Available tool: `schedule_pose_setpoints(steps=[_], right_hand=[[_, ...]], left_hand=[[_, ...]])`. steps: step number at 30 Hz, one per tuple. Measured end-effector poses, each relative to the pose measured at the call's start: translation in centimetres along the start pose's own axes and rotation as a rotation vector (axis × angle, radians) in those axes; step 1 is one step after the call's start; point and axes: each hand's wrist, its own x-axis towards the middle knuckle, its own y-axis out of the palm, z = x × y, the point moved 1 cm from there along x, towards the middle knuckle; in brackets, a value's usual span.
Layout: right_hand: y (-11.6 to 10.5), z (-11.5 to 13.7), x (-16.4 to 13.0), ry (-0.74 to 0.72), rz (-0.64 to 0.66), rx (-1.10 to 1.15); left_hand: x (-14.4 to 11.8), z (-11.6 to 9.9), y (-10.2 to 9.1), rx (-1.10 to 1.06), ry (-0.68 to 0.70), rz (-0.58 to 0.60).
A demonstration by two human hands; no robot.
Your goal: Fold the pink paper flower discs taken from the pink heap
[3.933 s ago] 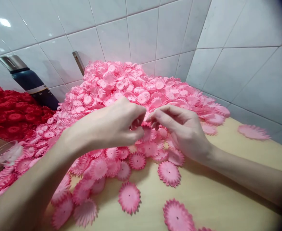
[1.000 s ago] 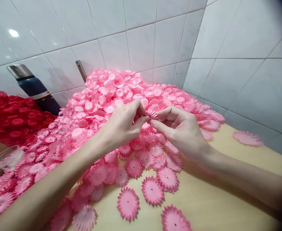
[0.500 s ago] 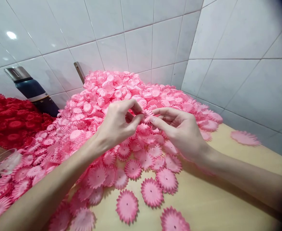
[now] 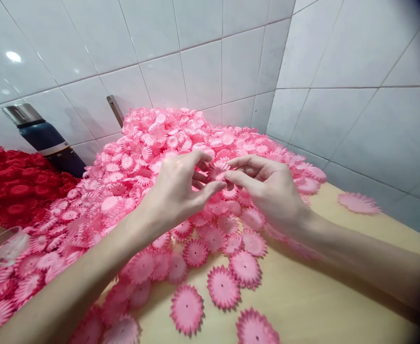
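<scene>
No writing can be read anywhere. Your left hand (image 4: 179, 188) and right hand (image 4: 269, 188) meet fingertip to fingertip above the pink pile (image 4: 166, 157), together pinching one small pink petal disc (image 4: 219, 169) between thumbs and forefingers. Both forearms reach in from below. Loose discs lie on the pale wooden table (image 4: 320, 296), set in a white-tiled corner (image 4: 253, 62). A dark flask (image 4: 43, 136) leans beside the red pile (image 4: 12, 184).

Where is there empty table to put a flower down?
Bare wooden tabletop lies in front of the right forearm, and a strip runs between that arm and the lone pink paper flower by the tiled wall. The big pink paper flower heap and red heap are crowded.
</scene>
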Motion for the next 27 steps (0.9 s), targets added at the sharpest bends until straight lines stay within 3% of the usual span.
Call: schedule_pose_setpoints(steps=[5,12,17,23,27], right_hand=[[0.4,0.0,-0.4,-0.051,0.123,0.050],[0.1,-0.6,0.1,-0.002,-0.002,0.041],[0.2,-0.7,0.2,0.016,0.026,0.048],[0.4,-0.2,-0.1,-0.001,0.079,0.050],[0.5,-0.2,-0.1,0.005,0.111,0.042]], left_hand=[[0.1,0.8,-0.2,0.146,0.101,0.045],[0.4,2.2,-1.1,0.151,0.145,-0.010],[0.3,3.1,-1.0,0.140,0.163,-0.027],[0.2,3.4,-1.0,0.075,0.063,-0.035],[0.2,3.0,-1.4,-0.092,-0.038,-0.010]])
